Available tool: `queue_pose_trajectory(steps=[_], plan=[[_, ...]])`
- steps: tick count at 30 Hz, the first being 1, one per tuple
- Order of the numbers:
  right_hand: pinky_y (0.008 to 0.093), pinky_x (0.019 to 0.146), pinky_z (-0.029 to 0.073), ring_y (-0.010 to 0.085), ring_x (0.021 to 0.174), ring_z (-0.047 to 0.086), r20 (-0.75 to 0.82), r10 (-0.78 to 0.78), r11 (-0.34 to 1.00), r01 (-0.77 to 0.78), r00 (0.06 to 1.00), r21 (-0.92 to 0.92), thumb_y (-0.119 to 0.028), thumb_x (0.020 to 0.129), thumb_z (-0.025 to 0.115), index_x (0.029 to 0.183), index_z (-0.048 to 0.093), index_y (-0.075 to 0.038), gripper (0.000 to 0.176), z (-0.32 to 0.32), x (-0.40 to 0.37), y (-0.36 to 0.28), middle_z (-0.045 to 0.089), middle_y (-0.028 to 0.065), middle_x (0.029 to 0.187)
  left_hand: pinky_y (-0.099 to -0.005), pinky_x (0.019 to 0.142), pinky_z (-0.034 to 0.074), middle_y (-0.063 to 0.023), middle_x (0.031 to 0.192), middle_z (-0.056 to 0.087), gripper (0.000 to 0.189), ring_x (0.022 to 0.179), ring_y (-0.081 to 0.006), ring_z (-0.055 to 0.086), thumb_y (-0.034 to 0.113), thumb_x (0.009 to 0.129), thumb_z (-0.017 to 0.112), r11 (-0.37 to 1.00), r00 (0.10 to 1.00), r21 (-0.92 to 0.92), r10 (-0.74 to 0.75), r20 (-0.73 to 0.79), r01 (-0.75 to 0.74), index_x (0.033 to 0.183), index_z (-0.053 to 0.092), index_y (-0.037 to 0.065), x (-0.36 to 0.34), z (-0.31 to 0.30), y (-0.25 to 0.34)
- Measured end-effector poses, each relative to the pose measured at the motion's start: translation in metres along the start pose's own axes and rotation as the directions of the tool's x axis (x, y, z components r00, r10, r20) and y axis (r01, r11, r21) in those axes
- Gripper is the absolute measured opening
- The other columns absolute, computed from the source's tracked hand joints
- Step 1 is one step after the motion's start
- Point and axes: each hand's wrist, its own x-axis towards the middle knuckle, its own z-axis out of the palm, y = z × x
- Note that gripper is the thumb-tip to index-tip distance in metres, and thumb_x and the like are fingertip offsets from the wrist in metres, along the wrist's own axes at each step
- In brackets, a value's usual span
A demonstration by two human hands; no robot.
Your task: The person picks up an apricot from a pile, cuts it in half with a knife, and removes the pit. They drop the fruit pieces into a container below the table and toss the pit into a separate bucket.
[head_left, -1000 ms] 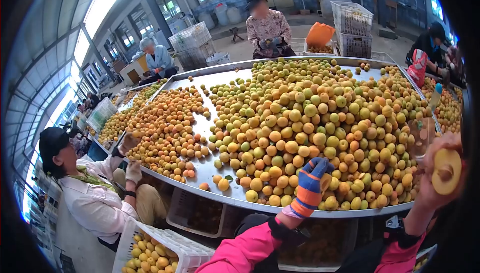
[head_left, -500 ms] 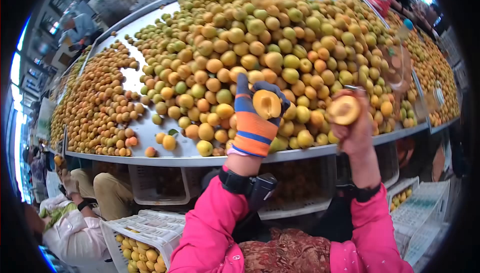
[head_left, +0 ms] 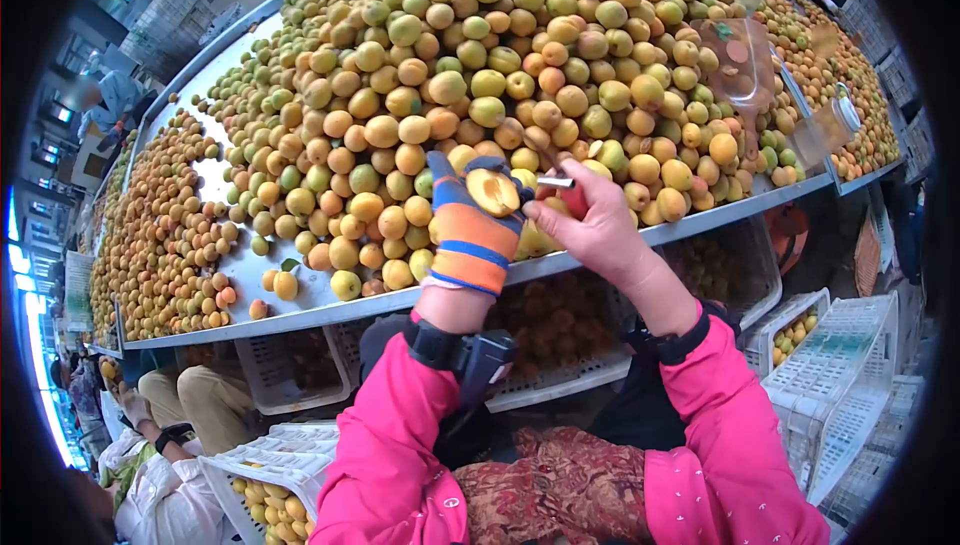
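My left hand, in an orange and blue striped glove, is closed around a halved apricot. Its cut face is turned up and shows a hollow in the middle. Close on the right, my bare right hand grips a small red-handled metal tool. The tool's bright metal end points left, toward the apricot half, apart from it; the exact kind of tool is hard to make out. Both hands are over the front rim of the metal table, in front of a large heap of whole apricots.
White crates with fruit sit under the table edge. More crates stand at lower left and right. A clear plastic jar and a transparent scoop lie on the fruit at right. A seated person is on my left.
My right hand has moved left and down toward my left hand. The apricot half it held is out of its grip. The view has shifted, and my left hand keeps its half.
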Motion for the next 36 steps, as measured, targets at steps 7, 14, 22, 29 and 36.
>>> queue_pose_trajectory(steps=[7,14,22,29,36], plan=[[0.0327,0.056,0.040,0.0238,0.061,0.048,0.121,-0.037,0.978,0.061,0.992,-0.199,-0.020,0.071,0.070,0.089,0.057,-0.005,0.026,-0.005,0.004,-0.013,0.048,0.0086,0.071,-0.0325,0.053,0.045,-0.0011,0.068,0.053,0.046,0.060,-0.0170,0.051,0.059,0.083,0.044,0.942,0.980,-0.289,-0.191,-0.044,0.171,0.076,0.053,0.015,0.009,0.006,-0.014],[0.0290,0.055,0.042,0.0204,0.059,0.049,0.152,-0.114,0.975,0.140,0.982,-0.175,-0.009,0.070,0.068,0.088,0.058,-0.006,0.020,-0.009,0.002,-0.019,0.051,0.0079,0.071,-0.0284,0.054,0.043,-0.0046,0.068,0.054,0.049,0.061,-0.0160,0.051,0.055,0.087,0.040,0.988,0.983,-0.127,-0.111,-0.148,0.092,0.074,0.054,0.010,0.000,0.019,-0.012],[0.0239,0.049,0.041,0.0098,0.059,0.050,-0.125,0.376,0.900,-0.330,0.918,0.283,-0.021,0.082,0.063,0.097,0.054,-0.005,0.024,-0.013,0.012,0.004,0.052,0.0009,0.071,-0.0263,0.058,0.043,-0.0032,0.071,0.054,0.040,0.062,-0.0129,0.051,0.044,0.091,0.041,0.964,0.983,0.194,0.182,0.030,-0.184,0.079,0.054,0.008,-0.005,0.009,-0.011],[0.0205,0.031,0.029,0.0150,0.047,0.051,0.013,0.663,0.392,-0.362,0.749,0.845,-0.026,0.085,0.058,0.093,0.046,-0.010,0.022,-0.035,0.023,0.034,0.051,0.0036,0.066,-0.0315,0.062,0.044,-0.0083,0.067,0.055,0.029,0.065,-0.0186,0.054,0.029,0.087,0.051,0.224,0.664,0.626,0.199,0.721,-0.747,0.092,0.058,0.000,-0.033,-0.001,-0.032],[0.0215,0.038,0.039,0.0119,0.057,0.053,-0.121,0.605,0.603,-0.353,0.787,0.715,-0.022,0.084,0.055,0.097,0.047,-0.010,0.019,-0.012,0.018,0.010,0.052,0.0035,0.075,-0.0337,0.071,0.045,-0.0102,0.089,0.062,0.036,0.085,-0.0209,0.059,0.034,0.084,0.055,0.349,0.693,0.864,-0.520,0.500,-0.361,0.103,0.055,0.003,-0.070,0.015,0.003]])
